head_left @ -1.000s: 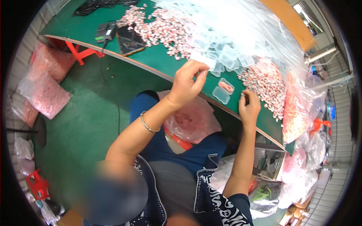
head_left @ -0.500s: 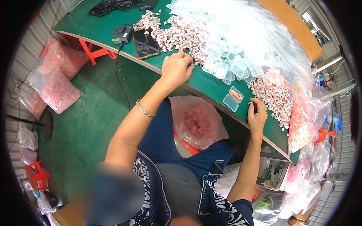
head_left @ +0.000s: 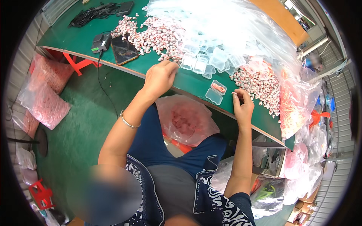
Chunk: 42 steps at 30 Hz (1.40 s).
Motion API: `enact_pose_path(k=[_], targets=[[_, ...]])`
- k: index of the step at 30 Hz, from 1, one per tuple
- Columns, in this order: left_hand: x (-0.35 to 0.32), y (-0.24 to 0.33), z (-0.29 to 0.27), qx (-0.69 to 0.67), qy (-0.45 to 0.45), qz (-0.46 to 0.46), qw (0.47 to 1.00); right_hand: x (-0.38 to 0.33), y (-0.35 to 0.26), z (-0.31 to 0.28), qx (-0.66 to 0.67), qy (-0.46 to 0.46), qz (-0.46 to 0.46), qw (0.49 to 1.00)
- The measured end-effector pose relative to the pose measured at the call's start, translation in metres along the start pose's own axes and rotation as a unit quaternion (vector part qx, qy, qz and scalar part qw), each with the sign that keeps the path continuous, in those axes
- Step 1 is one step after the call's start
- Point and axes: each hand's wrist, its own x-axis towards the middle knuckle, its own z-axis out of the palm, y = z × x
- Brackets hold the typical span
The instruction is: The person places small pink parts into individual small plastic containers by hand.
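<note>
At the table's (head_left: 190, 80) near edge, your left hand (head_left: 160, 78) curls by the left pink-and-grey pile (head_left: 160, 39), right hand (head_left: 243, 108) bends thumb to finger; can't tell either grip. Between them, open clear case (head_left: 213, 97): lid near-left, long axis slanting far-right, pink band (head_left: 218, 88) crosswise in far half.

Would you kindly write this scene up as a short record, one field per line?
Surface: green table
Left hand: near a pile of small pink-and-grey pieces; fingers blurred, grip unclear
Right hand: thumb and finger close together near a second pile; anything pinched is too small to tell
Between hands: open clear case, pink coil in one half
Beyond: loose clear boxes
Table's left: phone beside a black device
</note>
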Motion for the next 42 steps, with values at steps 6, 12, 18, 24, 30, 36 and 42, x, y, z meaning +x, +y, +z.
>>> enact_pose_path(k=[6, 12, 18, 24, 30, 36, 42], targets=[[-0.004, 0.007, 0.004, -0.006, -0.020, 0.018, 1.000, 0.000, -0.026, 0.006, 0.022, -0.009, -0.005, 1.000], [-0.008, 0.017, 0.018, -0.108, -0.006, -0.014, 0.994, 0.006, -0.031, 0.019, 0.046, -0.023, -0.002, 0.999], [0.011, 0.054, 0.027, -0.201, -0.035, 0.016, 0.979, 0.009, -0.030, 0.023, -0.009, -0.042, -0.060, 0.997], [0.039, 0.064, 0.060, -0.206, -0.106, 0.103, 0.967, 0.006, -0.028, 0.027, -0.042, -0.031, -0.091, 0.995], [0.052, 0.067, 0.073, -0.145, -0.172, 0.126, 0.966, 0.008, -0.027, 0.029, 0.004, -0.028, -0.054, 0.998], [0.062, 0.067, 0.082, -0.101, -0.216, 0.121, 0.964, 0.008, -0.025, 0.031, 0.015, -0.026, -0.053, 0.998], [0.062, 0.070, 0.083, -0.093, -0.211, 0.142, 0.963, 0.008, -0.028, 0.029, 0.010, -0.022, -0.059, 0.998]])
